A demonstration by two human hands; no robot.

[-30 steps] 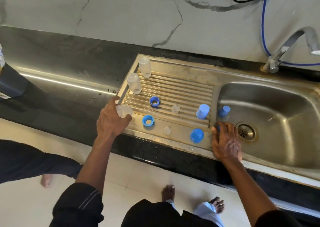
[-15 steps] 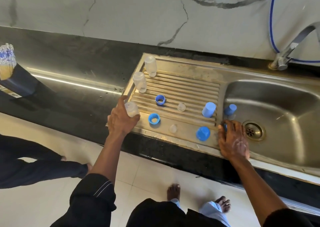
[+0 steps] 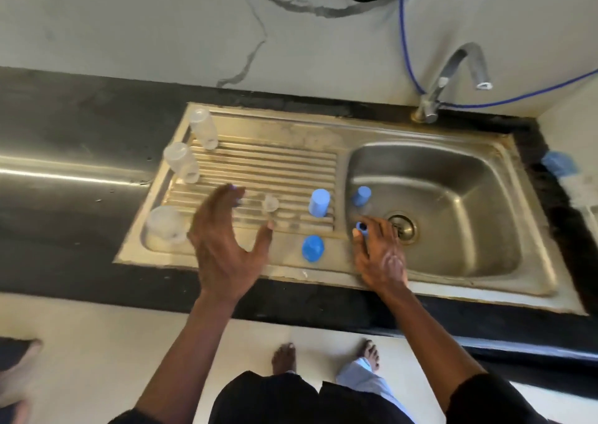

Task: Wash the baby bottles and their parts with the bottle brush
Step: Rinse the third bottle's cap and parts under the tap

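Steel drainboard [image 3: 284,139] set in the dark worktop [image 3: 81,139], basin [image 3: 469,197] on its right, tap [image 3: 453,74] behind. Three clear bottles stand along the drainboard's left edge, long axes upright: far bottle [image 3: 203,129], middle bottle [image 3: 181,163], near bottle [image 3: 165,223]. Blue caps [image 3: 318,203] and a clear nipple [image 3: 271,203] stand between the hands. Left hand [image 3: 223,249] hovers over the ribs, grip wide open, holding nothing, blurred. Right hand [image 3: 378,252] lies on the basin rim, fingertips at a small blue piece [image 3: 361,226]; can't tell if gripped.
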